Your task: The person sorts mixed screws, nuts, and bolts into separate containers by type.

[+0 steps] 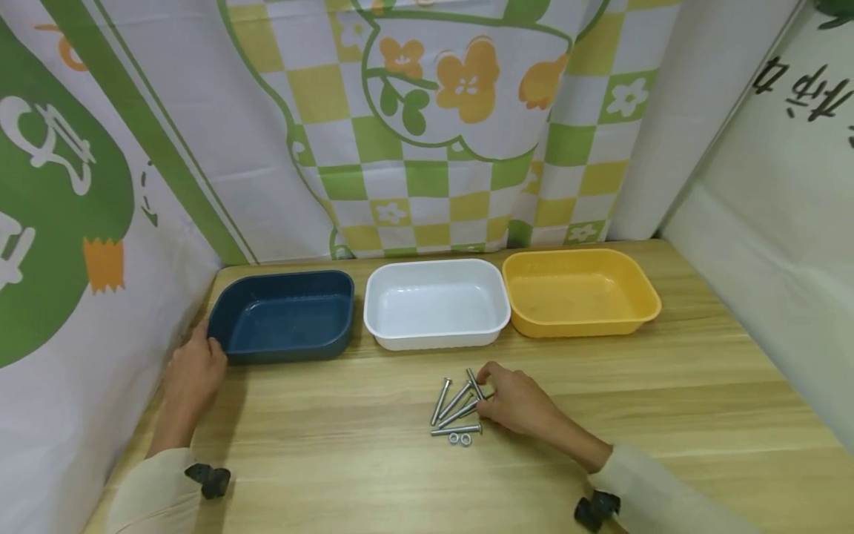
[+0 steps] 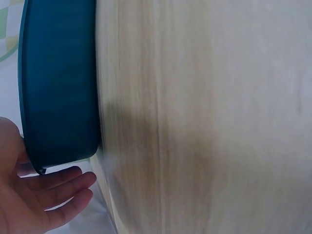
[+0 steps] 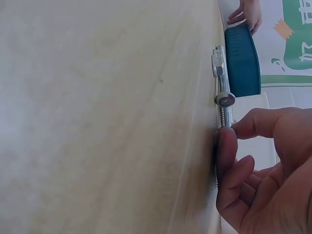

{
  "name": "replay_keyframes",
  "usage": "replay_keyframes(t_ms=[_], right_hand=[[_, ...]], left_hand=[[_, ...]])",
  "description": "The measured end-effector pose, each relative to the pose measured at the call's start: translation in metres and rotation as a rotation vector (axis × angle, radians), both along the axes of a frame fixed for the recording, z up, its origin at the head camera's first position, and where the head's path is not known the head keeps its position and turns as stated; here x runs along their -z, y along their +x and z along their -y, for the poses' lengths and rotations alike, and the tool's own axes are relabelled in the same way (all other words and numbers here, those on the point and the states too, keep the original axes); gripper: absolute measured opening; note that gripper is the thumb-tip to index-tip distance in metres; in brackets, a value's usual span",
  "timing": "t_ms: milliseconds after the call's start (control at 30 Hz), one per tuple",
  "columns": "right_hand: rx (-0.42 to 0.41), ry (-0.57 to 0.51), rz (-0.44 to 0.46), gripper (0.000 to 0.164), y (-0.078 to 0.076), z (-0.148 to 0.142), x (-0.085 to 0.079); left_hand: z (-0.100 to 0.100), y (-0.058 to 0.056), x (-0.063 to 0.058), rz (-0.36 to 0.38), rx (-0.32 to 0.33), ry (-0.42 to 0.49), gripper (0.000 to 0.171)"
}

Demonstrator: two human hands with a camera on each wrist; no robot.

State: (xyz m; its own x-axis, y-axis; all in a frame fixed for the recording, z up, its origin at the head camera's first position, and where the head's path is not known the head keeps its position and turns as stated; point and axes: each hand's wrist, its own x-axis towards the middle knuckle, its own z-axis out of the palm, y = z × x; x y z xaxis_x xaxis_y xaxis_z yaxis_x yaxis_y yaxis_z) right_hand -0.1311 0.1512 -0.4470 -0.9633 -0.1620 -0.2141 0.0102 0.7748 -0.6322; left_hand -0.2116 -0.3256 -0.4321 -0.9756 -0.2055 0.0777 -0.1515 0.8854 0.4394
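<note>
My left hand (image 1: 196,371) grips the left end of the dark blue tray (image 1: 287,322), thumb over the rim and fingers along the outside wall, as the left wrist view shows. At the front centre, my right hand (image 1: 520,404) reaches into a small pile of silver bolts (image 1: 456,400). In the right wrist view its thumb and forefinger pinch the threaded part of a bolt (image 3: 223,117), low over the table. Two hex nuts (image 1: 466,440) lie just in front of the pile.
A white tray (image 1: 437,341) stands right of the blue one, with a yellow tray (image 1: 574,328) close beside it. All three line the back of the wooden table (image 1: 320,445). A patterned curtain (image 1: 427,185) hangs behind, and white sheets flank both sides.
</note>
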Motion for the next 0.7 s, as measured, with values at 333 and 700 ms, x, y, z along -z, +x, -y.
replay_keyframes(t_ms=[333, 700], right_hand=[[0.024, 0.015, 0.047, 0.015, -0.0031, -0.0003, -0.0023], [0.015, -0.013, 0.041, 0.018, -0.0059, -0.0033, 0.0010]], left_hand=[[0.0010, -0.0013, -0.0013, 0.048, -0.004, 0.009, 0.055], [0.0001, -0.0004, -0.0004, 0.042, -0.004, 0.004, 0.055]])
